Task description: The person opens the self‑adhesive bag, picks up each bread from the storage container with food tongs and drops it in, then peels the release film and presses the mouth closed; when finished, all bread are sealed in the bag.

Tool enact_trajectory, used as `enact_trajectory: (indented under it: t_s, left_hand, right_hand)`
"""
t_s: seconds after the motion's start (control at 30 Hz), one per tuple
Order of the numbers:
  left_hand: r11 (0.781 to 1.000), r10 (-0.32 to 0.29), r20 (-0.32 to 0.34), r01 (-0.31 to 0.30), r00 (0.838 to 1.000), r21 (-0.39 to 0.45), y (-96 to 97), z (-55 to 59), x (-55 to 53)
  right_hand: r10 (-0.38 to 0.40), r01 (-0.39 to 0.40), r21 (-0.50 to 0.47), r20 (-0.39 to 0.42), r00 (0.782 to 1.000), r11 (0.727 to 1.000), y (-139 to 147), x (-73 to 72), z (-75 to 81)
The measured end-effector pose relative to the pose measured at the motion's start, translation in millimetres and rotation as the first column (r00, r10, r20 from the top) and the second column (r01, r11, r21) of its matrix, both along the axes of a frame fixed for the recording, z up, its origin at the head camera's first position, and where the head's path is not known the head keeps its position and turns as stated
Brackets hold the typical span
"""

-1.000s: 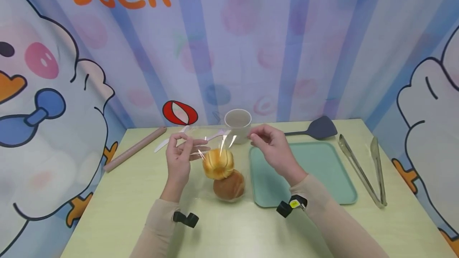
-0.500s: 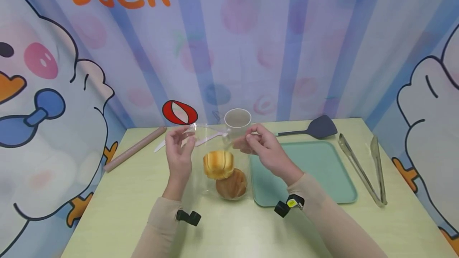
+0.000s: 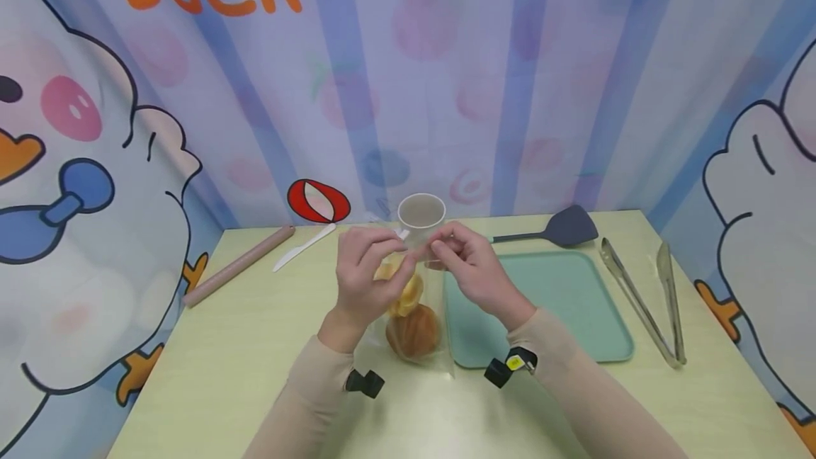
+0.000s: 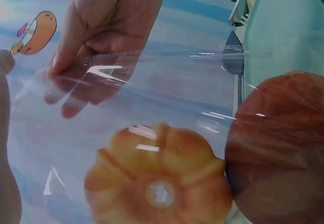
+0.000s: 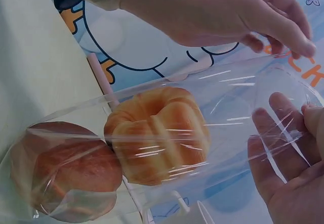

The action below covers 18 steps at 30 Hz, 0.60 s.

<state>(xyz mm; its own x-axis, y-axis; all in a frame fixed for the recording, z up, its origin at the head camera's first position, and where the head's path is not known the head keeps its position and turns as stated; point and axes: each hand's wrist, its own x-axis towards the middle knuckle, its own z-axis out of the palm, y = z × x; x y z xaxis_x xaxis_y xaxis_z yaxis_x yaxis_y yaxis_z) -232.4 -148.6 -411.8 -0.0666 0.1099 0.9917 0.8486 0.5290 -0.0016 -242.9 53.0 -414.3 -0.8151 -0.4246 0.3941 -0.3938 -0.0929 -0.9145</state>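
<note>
A clear plastic bag holds a yellow segmented bun above a round brown bun. My right hand pinches the bag's mouth between thumb and fingers, and some fingers show through the film in the right wrist view. My left hand is beside the mouth, its thumb reaching toward my right fingertips with a gap between thumb and index finger. In the right wrist view, my left fingertips are right at the bag's upper edge. My left hand partly covers the yellow bun in the head view.
A green tray lies right of the bag, with metal tongs and a dark spatula beyond. A white cup stands behind. At left lie a rolling pin and a white knife.
My left hand has moved right from the bag's left side toward my right hand, uncovering the white knife. My right hand stays almost in place at the bag's mouth.
</note>
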Motion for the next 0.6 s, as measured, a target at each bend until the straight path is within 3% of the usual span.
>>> enact_trajectory:
  t_s: [0.13,0.33,0.6]
  left_hand:
    - [0.994,0.058,0.018,-0.056,0.998,-0.091,13.0,6.2,0.0]
    - [0.981,0.153,0.055,-0.145,0.987,-0.125,21.6,12.4,-0.5]
    - [0.973,0.184,0.064,-0.172,0.981,-0.156,22.7,13.1,-2.2]
  right_hand:
    - [-0.018,0.018,0.000,-0.049,0.999,1.000,0.7,-1.0,-1.3]
    - [-0.010,0.011,0.003,-0.100,0.995,1.000,1.0,-0.1,0.0]
    - [-0.043,0.062,0.090,-0.202,0.979,0.994,4.2,1.8,3.2]
